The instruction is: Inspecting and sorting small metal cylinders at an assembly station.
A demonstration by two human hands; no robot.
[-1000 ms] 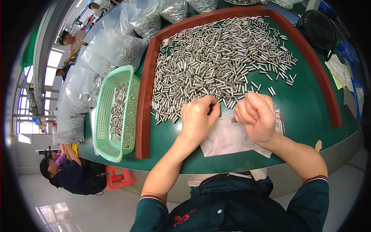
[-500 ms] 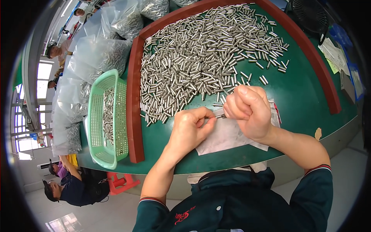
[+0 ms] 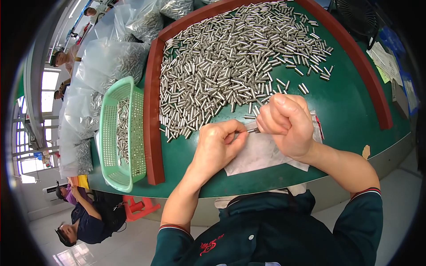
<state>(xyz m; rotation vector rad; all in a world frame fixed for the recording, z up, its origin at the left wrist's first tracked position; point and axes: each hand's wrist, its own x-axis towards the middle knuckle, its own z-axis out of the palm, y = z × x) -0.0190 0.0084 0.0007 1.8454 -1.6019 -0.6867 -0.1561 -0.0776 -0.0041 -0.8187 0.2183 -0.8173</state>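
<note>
The small metal pin [image 3: 253, 130] is showing only at its middle, both ends being covered by fingers. The left hand [image 3: 217, 148] is pinching one end, fingers curled; the right hand [image 3: 286, 124] is closing fist-like over the other. Its long axis is running left to right, just above a white paper sheet [image 3: 257, 155] on the green table [image 3: 346, 102]. Clear plastic bags [image 3: 111, 62] of pins are lying far left, beside a green basket [image 3: 120, 133]. Coloured papers [image 3: 386, 62] at the right edge are too bent to make out.
</note>
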